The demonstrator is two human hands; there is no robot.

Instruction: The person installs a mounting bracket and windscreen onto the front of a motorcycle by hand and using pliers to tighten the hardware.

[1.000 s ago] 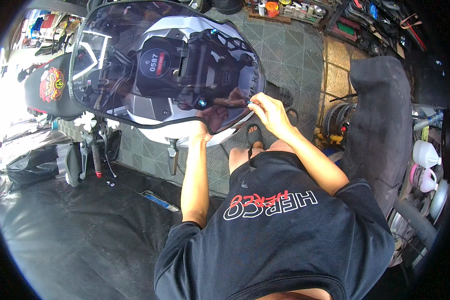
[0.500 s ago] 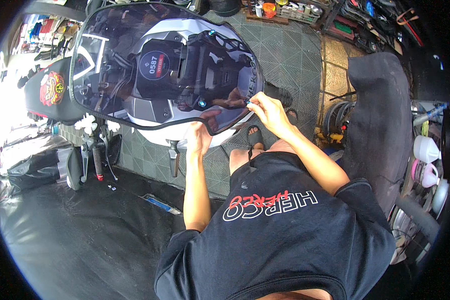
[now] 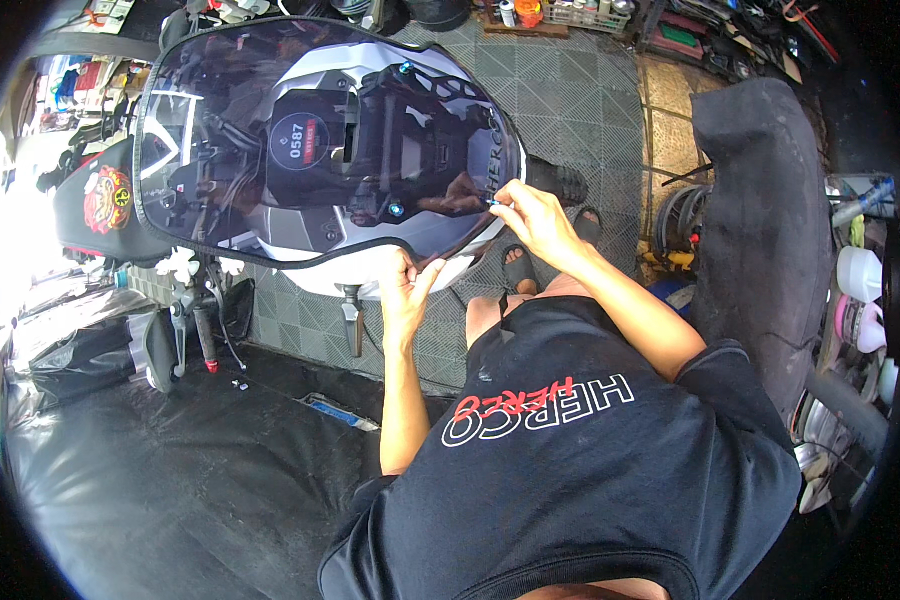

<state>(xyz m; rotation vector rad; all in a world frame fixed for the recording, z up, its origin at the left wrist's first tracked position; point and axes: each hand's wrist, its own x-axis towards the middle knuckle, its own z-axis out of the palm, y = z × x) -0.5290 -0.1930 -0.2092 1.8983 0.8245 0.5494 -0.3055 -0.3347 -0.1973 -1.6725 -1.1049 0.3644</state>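
Note:
A dark tinted windshield with a black edge trim lies over the white front of a motorcycle. At its lower right edge, my right hand pinches a small blue bolt between thumb and fingertips. Two similar blue bolt heads show on the windshield, one near the far edge and one nearer me. My left hand is at the near edge trim, fingers curled against it and one digit stretched apart; part of its grip is hidden.
A black-covered seat or bench stands to the right, beside wheels and funnels. A black seat with a red emblem is at left. A basket of bottles sits at the back on the grey tiled floor.
My left hand has shifted slightly down and right along the windshield's edge, its fingers curling more. My right hand keeps its pinch at the bolt. The view has moved a little.

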